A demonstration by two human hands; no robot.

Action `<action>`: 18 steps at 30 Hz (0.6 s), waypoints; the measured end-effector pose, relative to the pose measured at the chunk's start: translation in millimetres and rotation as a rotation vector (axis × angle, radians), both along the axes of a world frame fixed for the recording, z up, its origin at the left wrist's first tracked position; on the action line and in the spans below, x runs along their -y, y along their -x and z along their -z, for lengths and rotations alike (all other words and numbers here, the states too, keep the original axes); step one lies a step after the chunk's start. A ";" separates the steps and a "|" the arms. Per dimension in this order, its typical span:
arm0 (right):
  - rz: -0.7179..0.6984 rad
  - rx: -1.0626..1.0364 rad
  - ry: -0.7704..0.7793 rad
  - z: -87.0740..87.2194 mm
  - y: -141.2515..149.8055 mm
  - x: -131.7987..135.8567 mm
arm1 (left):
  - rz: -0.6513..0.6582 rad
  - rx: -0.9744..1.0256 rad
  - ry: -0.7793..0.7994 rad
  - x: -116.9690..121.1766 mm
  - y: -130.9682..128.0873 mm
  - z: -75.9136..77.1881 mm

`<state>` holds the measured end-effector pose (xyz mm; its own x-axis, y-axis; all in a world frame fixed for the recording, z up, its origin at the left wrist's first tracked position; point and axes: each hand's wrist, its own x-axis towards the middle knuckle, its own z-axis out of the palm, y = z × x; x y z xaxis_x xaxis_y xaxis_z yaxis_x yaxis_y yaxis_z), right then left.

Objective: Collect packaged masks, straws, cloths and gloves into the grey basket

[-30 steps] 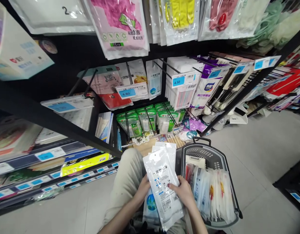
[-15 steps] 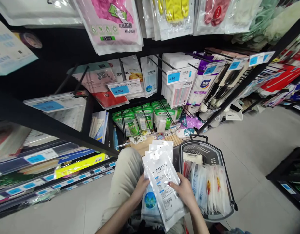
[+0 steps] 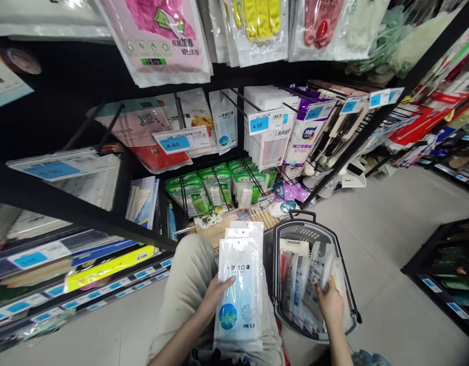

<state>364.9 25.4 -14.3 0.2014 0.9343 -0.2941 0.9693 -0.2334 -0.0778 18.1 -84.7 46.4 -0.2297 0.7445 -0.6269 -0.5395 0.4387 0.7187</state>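
A small stack of disposable face mask packs (image 3: 240,295) rests over my lap, the front one showing its blue printed face. My left hand (image 3: 216,294) grips this stack by its left edge, thumb across the front. Inside the grey shopping basket (image 3: 301,232) on the right, my right hand (image 3: 331,305) is closed on a single face mask pack (image 3: 320,262), its text-covered back side partly in view. That pack is among other packs (image 3: 293,279) standing in the basket; some are hidden behind my hand.
Hooks ahead hold hanging packs (image 3: 224,122) with blue price tags (image 3: 259,124). Green-topped packages (image 3: 215,187) hang lower down. A black shelf post (image 3: 143,229) slants at the left beside stationery. Grey floor tiles (image 3: 383,229) lie to the right of the basket.
My right hand has moved from the stack to the basket with one pack. The pack at the front of the stack now shows its blue face. The view has shifted slightly.
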 end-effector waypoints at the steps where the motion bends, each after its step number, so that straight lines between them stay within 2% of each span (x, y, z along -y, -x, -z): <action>1: -0.012 0.006 0.010 9.9 2.7 4.3 | -0.005 -0.003 0.002 0.4 -0.1 1.4; 4: -0.049 -0.011 0.041 33.8 15.3 14.9 | -0.007 -0.002 -0.005 1.4 -0.1 3.2; 9: -0.080 -0.007 0.077 62.3 33.7 24.1 | 0.011 0.012 0.001 0.6 0.3 -0.2; 18: -0.026 -0.002 0.127 95.1 30.1 41.1 | 0.001 -0.020 0.040 -1.7 -1.5 -5.8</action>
<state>334.8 -15.7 -109.5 0.1769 0.8944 -0.4109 0.9750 -0.2164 -0.0512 19.6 -83.0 52.2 -0.2416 0.7193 -0.6513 -0.5245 0.4678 0.7113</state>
